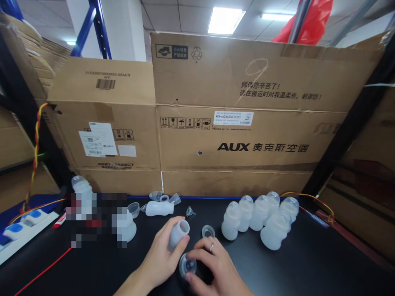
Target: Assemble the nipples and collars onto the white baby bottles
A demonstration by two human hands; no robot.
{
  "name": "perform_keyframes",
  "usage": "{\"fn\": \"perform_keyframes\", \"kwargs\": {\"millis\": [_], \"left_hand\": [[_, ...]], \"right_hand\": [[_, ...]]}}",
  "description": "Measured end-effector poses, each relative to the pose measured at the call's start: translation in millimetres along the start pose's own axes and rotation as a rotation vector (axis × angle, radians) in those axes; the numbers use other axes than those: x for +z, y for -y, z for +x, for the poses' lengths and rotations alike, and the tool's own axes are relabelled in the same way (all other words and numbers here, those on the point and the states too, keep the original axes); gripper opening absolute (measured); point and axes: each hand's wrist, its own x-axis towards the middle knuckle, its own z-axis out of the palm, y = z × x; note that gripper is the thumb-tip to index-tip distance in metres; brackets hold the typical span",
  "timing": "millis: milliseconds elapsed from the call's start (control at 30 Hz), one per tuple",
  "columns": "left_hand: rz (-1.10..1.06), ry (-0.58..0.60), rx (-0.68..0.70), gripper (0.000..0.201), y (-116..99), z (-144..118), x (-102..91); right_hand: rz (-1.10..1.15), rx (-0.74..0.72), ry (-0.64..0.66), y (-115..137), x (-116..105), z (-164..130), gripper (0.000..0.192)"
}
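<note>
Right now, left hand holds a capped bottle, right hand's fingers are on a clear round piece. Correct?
No: the bottle in the left hand is uncapped, its open mouth showing in the head view. The right hand does have fingers on the clear round piece.

A single head-worn camera looks forward and down over the near desk [308, 259], facing a large cardboard box [262, 131] beyond.

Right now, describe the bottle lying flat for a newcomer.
Find the AUX carton behind the black table. By the far edge, clear parts lie beside a white bottle. It lies on its side; the capped bottles to the right stand upright.
</note>
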Motion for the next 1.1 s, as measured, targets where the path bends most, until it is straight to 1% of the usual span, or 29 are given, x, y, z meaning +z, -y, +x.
{"fn": "perform_keyframes", "kwargs": {"millis": [67, 133, 233, 300, 433, 533, 633, 767, 900, 967, 1100], "left_hand": [[-0.115, 0.010, -0.049, 0.039, 0.4, 0.4, 1.5], [-0.213, 0.046, -0.073, 0.040, 0.0, 1.4, 2.9], [-0.285, 0.094, -0.078, 0.039, -2.0, 3.0, 3.7], [-0.281, 0.111, -0.071, 0.038, -3.2, 3.2, 3.1], [-0.185, 0.100, -0.018, 0.037, -4.8, 1.8, -0.1], [-0.084, 0.152, 0.057, 0.033, -8.6, 0.7, -2.7], [0.023, 0.216, 0.143, 0.030, -15.0, -0.4, -3.9], [0.108, 0.232, 0.208, 0.035, -19.5, -2.3, -3.4], [0.063, 0.248, 0.218, 0.037, -17.6, -2.3, -4.5], [0.023, 0.235, 0.227, 0.039, -16.3, -2.2, -5.6], [-0.007, 0.219, 0.227, 0.040, -16.3, -2.8, -6.9]], "right_hand": [[0.003, -0.044, -0.082, 2.4, -3.8, 1.3, 0.031], [0.003, -0.070, -0.157, 5.3, -7.0, 3.1, 0.031], [0.002, -0.083, -0.261, 9.3, -9.6, 5.0, 0.032], [0.015, -0.080, -0.324, 10.8, -10.2, 5.2, 0.030], [0.029, -0.030, -0.425, 10.5, -11.9, 2.6, 0.027], [0.032, 0.013, -0.472, 8.7, -14.4, 0.8, 0.027], [0.065, -0.006, -0.428, 8.8, -16.9, 1.4, 0.028], [0.144, -0.043, -0.313, 11.7, -17.3, 3.5, 0.025], [0.270, -0.003, -0.245, 9.9, -13.3, 2.5, 0.027], [0.326, 0.009, -0.224, 6.9, -11.4, 1.3, 0.027], [0.409, -0.008, -0.178, 4.4, -11.2, 0.5, 0.026]]}}
